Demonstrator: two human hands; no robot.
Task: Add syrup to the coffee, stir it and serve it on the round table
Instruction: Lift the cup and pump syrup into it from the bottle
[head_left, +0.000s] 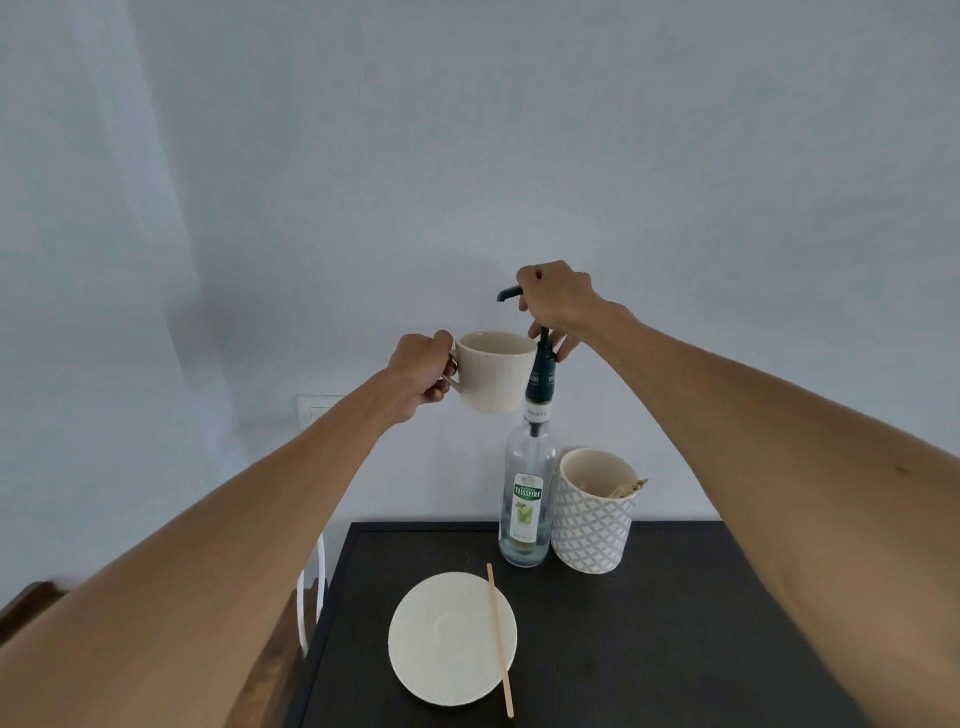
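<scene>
At the left, our left hand (423, 375) is clenched around the handle of the cream cup (493, 370), which we hold in the air, well above the bench (675, 623), its rim just beneath the pump spout (506, 294). We cannot see into the cup, so the coffee level is hidden from us.

Below, on the bench, the empty saucer (447, 642) lies with a wooden stirrer (500, 639) resting across its right edge.

Moving right, the syrup bottle (525, 499) stands upright near the back of the bench, and our right hand (556, 306) is closed over the pump head on top of it. Just beside the bottle stands a patterned pot (592, 512) holding what look like more stirrers.

We judge the syrup step to be in hand. Next we need a firm downward press on the pump, with the cup kept steady under the spout so nothing drips past the rim.
</scene>
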